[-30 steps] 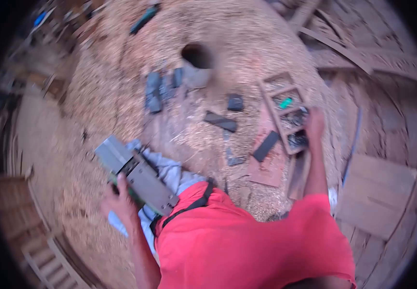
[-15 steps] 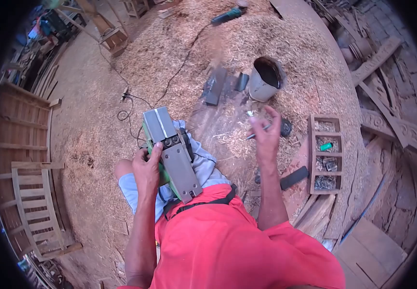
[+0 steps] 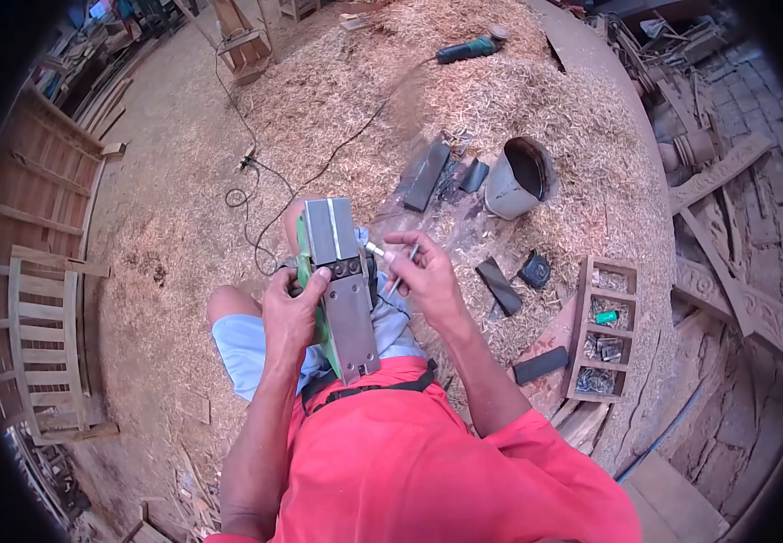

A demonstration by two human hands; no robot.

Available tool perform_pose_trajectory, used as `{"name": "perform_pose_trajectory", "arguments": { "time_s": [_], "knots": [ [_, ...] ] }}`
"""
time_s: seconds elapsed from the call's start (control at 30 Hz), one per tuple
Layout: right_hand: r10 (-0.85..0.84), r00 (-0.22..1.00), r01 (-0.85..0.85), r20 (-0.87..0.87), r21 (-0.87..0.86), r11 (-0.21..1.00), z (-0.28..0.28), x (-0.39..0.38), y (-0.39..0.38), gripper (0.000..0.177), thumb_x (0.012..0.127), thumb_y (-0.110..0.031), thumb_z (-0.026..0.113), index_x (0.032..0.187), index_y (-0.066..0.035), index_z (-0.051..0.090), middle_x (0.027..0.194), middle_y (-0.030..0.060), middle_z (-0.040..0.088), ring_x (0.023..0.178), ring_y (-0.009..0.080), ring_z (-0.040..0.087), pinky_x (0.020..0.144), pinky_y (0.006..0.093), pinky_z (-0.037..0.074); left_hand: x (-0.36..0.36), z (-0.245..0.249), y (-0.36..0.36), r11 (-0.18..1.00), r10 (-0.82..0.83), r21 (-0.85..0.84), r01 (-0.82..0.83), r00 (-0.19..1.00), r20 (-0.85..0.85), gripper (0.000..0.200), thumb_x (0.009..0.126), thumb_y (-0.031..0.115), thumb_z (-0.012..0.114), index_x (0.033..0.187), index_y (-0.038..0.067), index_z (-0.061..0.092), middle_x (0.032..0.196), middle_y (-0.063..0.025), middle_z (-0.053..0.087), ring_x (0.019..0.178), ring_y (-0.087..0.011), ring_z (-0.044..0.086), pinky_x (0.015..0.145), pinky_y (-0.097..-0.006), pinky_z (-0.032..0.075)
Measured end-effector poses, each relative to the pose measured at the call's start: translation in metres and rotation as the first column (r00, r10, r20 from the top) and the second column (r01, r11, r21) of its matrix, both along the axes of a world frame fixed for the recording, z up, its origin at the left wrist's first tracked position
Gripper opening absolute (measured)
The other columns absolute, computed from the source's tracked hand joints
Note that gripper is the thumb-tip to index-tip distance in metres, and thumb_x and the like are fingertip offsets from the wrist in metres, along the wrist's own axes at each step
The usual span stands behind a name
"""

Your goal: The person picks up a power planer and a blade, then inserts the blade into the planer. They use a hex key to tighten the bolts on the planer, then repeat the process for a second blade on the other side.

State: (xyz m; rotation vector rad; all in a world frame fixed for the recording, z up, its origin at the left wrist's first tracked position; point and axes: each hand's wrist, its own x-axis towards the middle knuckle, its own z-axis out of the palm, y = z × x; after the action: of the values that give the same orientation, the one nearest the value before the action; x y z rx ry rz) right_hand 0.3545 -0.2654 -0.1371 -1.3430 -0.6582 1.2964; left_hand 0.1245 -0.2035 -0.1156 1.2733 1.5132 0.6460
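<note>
An electric planer with a green body lies upside down on my lap, its grey sole facing up. My left hand grips its left side, thumb at the dark slot across the sole. Just right of the planer's front part, my right hand holds a thin metal tool between its fingers. A small pale-tipped piece also shows at those fingertips, close to the planer's edge; what it is I cannot make out.
A bucket with dark inside stands ahead right, beside dark blocks. A wooden compartment tray of small parts lies right. An angle grinder rests on shavings at the top. A cord crosses the floor. Carved wood lies far right.
My right hand has moved left, from above the floor to beside the planer, with the thin tool still in it. My left hand keeps its hold. The camera view has shifted slightly.
</note>
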Motion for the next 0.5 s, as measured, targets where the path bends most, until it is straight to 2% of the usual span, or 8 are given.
{"name": "perform_pose_trajectory", "arguments": {
  "time_s": [0.03, 0.07, 0.1, 0.2, 0.3, 0.4, 0.5],
  "knots": [
    [0.049, 0.970, -0.056, 0.239, 0.024, 0.998, 0.000, 0.000, -0.001, 0.023, 0.109, -0.019, 0.069, 0.127, -0.005, 0.073, 0.085, -0.0005, 0.070, 0.068, 0.0093, 0.068, 0.058, 0.0252, 0.050, 0.001, -0.001, 0.000, 1.000, -0.006, 0.005, 0.007, 1.000, -0.022, 0.052, 0.093, 0.044, 0.084, 0.104, -0.006, 0.074, 0.085, -0.0088, 0.073, 0.077, -0.0162, 0.065, 0.075, -0.0349, 0.053],
    [0.088, 0.882, -0.115, 0.463, 0.032, 0.993, 0.001, 0.000, -0.003, 0.022, 0.110, -0.019, 0.068, 0.124, -0.004, 0.074, 0.085, 0.0000, 0.071, 0.067, 0.0081, 0.067, 0.057, 0.0240, 0.048, 0.003, -0.002, -0.001, 1.000, -0.017, 0.006, 0.017, 1.000, -0.024, 0.053, 0.092, 0.044, 0.084, 0.105, -0.006, 0.074, 0.086, -0.0103, 0.074, 0.077, -0.0174, 0.067, 0.076, -0.0361, 0.054],
    [0.088, 0.822, -0.127, 0.563, 0.031, 0.991, 0.004, -0.001, -0.004, 0.019, 0.106, -0.019, 0.073, 0.117, -0.004, 0.077, 0.085, 0.0028, 0.072, 0.067, 0.0116, 0.068, 0.058, 0.0295, 0.050, 0.005, -0.002, -0.001, 1.000, -0.028, 0.007, 0.028, 0.999, -0.026, 0.053, 0.092, 0.044, 0.084, 0.105, -0.006, 0.074, 0.086, -0.0118, 0.074, 0.078, -0.0185, 0.068, 0.077, -0.0372, 0.055],
    [-0.005, 0.519, -0.231, 0.855, 0.146, 0.962, 0.015, -0.004, -0.004, 0.018, 0.100, -0.017, 0.077, 0.115, -0.006, 0.079, 0.086, 0.0055, 0.072, 0.074, 0.0198, 0.070, 0.068, 0.0358, 0.052, 0.011, 0.006, -0.001, 0.998, -0.058, 0.027, 0.060, 0.996, -0.067, 0.054, 0.092, 0.044, 0.083, 0.106, -0.007, 0.074, 0.087, -0.0161, 0.076, 0.079, -0.0221, 0.071, 0.078, -0.0399, 0.056],
    [-0.055, 0.281, -0.336, 0.958, 0.152, 0.930, 0.027, 0.001, -0.006, 0.021, 0.095, -0.014, 0.079, 0.116, -0.009, 0.079, 0.091, 0.0077, 0.070, 0.086, 0.0261, 0.070, 0.084, 0.0415, 0.051, 0.015, 0.012, -0.001, 0.996, -0.067, 0.047, 0.073, 0.991, -0.114, 0.055, 0.092, 0.044, 0.083, 0.106, -0.008, 0.073, 0.085, -0.0182, 0.075, 0.078, -0.0255, 0.072, 0.078, -0.0417, 0.056],
    [-0.068, 0.208, -0.404, 0.976, 0.149, 0.902, 0.030, 0.007, -0.005, 0.021, 0.093, -0.012, 0.078, 0.115, -0.011, 0.079, 0.095, 0.0055, 0.069, 0.095, 0.0259, 0.070, 0.093, 0.0432, 0.047, 0.016, 0.011, -0.001, 0.993, -0.076, 0.078, 0.089, 0.985, -0.154, 0.056, 0.091, 0.045, 0.083, 0.104, -0.008, 0.072, 0.082, -0.0187, 0.074, 0.076, -0.0285, 0.071, 0.077, -0.0430, 0.056],
    [-0.074, 0.140, -0.453, 0.987, 0.130, 0.882, 0.034, 0.008, -0.005, 0.026, 0.090, -0.010, 0.078, 0.115, -0.012, 0.078, 0.098, 0.0043, 0.068, 0.099, 0.0247, 0.069, 0.096, 0.0453, 0.047, 0.016, 0.011, 0.000, 0.992, -0.077, 0.088, 0.092, 0.985, -0.153, 0.058, 0.091, 0.047, 0.082, 0.103, -0.009, 0.072, 0.080, -0.0189, 0.072, 0.075, -0.0298, 0.070, 0.076, -0.0441, 0.055]
  ]
}}
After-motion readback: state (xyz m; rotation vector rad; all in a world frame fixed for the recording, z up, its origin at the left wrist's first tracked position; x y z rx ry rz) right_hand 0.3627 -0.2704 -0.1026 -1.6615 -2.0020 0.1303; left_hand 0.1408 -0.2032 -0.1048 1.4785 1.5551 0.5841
